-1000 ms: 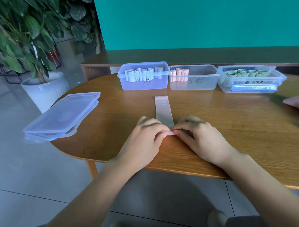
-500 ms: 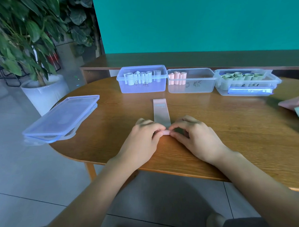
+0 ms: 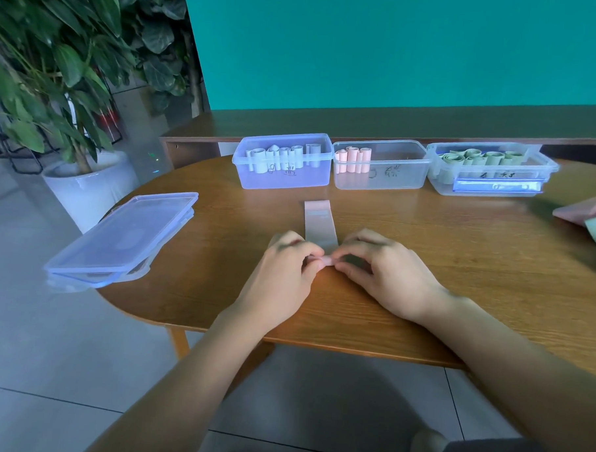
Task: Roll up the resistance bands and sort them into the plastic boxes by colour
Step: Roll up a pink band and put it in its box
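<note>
Head view. I see both hands at the near edge of the wooden table [image 3: 458, 267], meeting at the rolled near end of a pale pink resistance band [image 3: 319, 223]. The left hand [image 3: 280, 276] has its fingers curled and pinches the left end of the small roll; the right hand [image 3: 386, 277] pinches the right end in the same manner. Beyond the hands, the unrolled part of the band lies flat on the table and points toward the middle box [image 3: 381, 171].

I take the middle box, clear plastic, as landmark: it holds pink rolls [image 3: 352, 158] standing against its left wall. Touching its left side stands the left box [image 3: 282, 170], bluish, holding pale grey-white rolls [image 3: 282, 156]. Just beside its right side stands the right box [image 3: 490, 176], holding green rolls [image 3: 477, 157].

Well to the left of the middle box and nearer to me, a stack of clear lids [image 3: 125, 235] overhangs the table edge. Far to its right, at the frame edge, lie loose bands [image 3: 590, 218], pink and green. Farther left, a potted plant [image 3: 57, 78] stands on the floor.
</note>
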{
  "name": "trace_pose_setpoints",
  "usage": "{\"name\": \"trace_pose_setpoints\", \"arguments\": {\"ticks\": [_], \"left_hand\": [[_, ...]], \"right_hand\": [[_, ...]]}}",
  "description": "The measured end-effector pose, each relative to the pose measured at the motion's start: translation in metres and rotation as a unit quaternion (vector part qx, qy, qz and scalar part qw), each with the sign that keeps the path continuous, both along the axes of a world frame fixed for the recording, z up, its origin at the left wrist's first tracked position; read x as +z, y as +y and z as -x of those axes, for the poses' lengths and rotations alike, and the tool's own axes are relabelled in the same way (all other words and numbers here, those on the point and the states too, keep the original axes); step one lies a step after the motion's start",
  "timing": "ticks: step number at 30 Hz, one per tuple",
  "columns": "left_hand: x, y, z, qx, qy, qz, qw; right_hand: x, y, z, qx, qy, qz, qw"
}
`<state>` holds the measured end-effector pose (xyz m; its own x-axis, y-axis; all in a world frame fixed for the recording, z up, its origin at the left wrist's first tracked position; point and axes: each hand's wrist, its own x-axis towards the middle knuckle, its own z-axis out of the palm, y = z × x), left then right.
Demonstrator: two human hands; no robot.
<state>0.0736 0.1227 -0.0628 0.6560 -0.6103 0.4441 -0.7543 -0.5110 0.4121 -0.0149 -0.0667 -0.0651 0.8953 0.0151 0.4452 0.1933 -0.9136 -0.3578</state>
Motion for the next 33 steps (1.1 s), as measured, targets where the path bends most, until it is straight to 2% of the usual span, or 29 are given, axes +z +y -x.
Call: {"name": "trace_pose_setpoints", "arguments": {"ticks": [9,19,22,26,33], "left_hand": [[0.003,-0.003,-0.003,-0.011,-0.031,0.000,0.999],[0.001,-0.006,-0.009,-0.011,-0.015,0.002,1.000],[0.002,-0.007,-0.008,-0.016,-0.013,0.009,1.000],[0.003,-0.006,-0.009,-0.020,-0.008,0.022,1.000],[0.003,-0.004,-0.008,-0.023,0.001,0.013,1.000]], "right_hand": [[0.002,-0.007,-0.012,0.005,0.004,-0.010,1.000],[0.001,-0.008,-0.015,0.002,-0.014,-0.013,1.000],[0.006,-0.007,-0.017,0.004,0.025,-0.023,0.999],[0.017,-0.008,-0.020,-0.004,0.118,0.021,0.993],[0.017,-0.014,-0.024,-0.026,0.109,0.002,0.994]]}}
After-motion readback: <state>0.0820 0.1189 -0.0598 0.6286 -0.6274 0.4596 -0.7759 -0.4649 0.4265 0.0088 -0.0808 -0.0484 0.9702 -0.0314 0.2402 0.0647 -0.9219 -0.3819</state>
